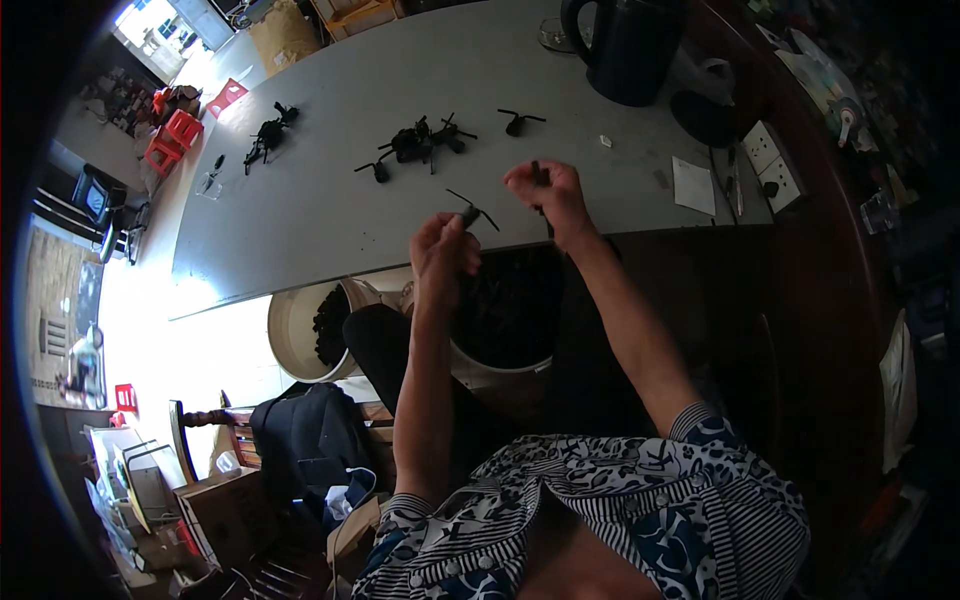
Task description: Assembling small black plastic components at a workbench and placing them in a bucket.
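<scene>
My left hand (440,243) is closed around a small dark piece with two thin arms (472,213), just above the table's near edge. To its right, my right hand (555,198) grips a dark stick-like thing (541,183); its exact kind I cannot make out. The two hands are apart. Beyond them on the grey table (300,200) lies a cluster of black parts (420,140) with thin arms. Single black pieces of a similar shape lie on either side of it, one at the right (516,124) and one at the left (378,172).
More black parts (268,135) lie farther left. A black jug (632,50) stands at the back right, near a white card (693,187) and power sockets (770,165). Below the table edge are a cream bucket (285,335) and another bucket (500,362), both holding black pieces.
</scene>
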Available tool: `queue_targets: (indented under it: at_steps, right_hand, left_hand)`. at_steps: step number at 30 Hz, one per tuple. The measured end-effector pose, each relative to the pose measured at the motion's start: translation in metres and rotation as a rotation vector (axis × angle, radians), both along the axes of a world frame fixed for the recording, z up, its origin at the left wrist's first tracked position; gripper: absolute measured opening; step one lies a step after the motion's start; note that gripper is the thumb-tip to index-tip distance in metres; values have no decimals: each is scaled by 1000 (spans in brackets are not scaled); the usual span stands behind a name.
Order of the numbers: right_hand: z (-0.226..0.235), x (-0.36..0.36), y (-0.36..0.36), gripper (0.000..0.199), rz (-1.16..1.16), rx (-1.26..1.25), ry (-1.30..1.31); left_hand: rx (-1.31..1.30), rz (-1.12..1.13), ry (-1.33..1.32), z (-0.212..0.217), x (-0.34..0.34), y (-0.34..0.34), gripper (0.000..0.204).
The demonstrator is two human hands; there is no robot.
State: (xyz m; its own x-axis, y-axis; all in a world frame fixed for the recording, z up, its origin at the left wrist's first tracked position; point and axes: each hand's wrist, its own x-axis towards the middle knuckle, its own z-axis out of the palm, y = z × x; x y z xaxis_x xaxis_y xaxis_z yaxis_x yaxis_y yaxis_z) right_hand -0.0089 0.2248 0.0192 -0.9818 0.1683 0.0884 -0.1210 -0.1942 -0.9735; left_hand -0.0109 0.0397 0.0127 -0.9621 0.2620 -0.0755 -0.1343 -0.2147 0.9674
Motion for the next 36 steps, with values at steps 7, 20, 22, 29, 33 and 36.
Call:
queue_targets:
  at_steps: [7, 20, 22, 29, 33, 36]
  right_hand:
    - [12, 50, -33, 19, 190, 219, 148]
    - [2, 96, -30, 16, 358, 115, -237]
    - [-3, 107, -39, 15, 216, 81, -223]
    - [-1, 126, -59, 19, 5, -355, -233]
    - [-4, 127, -64, 17, 12, -455, -214]
    - [3, 127, -67, 13, 8, -409, -225]
  left_hand:
    - [160, -133, -163, 18, 40, -15, 16]
    - [34, -379, 52, 37, 80, -25, 4]
    - [-223, -288, 304, 34, 86, -20, 4]
    - [-394, -40, 692, 26, 99, 1, 17]
    - [-538, 32, 753, 23, 105, 3, 19]
    - [-556, 49, 780, 24, 109, 4, 21]
